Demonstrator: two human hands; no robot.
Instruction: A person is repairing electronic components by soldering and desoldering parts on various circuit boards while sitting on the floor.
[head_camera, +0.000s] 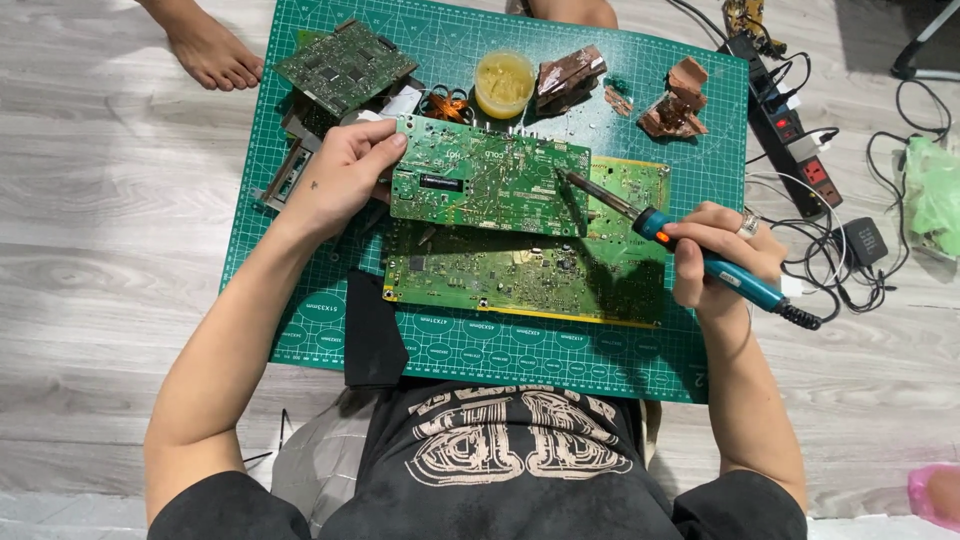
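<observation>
My left hand (340, 175) grips the left edge of a green circuit board (490, 175), holding it tilted over a larger green circuit board (520, 270) that lies on the green cutting mat (330, 320). In my right hand (715, 255) is a blue-handled soldering iron (700, 255), fingers closed round its handle. The iron's metal tip (570, 178) rests at the right end of the held board.
A round yellow tub (503, 83), copper-coloured parts (570, 78), another board (345, 65) and metal scraps lie at the mat's far side. A power strip (790, 130) with cables and a black adapter (860, 240) sit on the wooden floor at right. A bare foot (212, 52) rests at the top left.
</observation>
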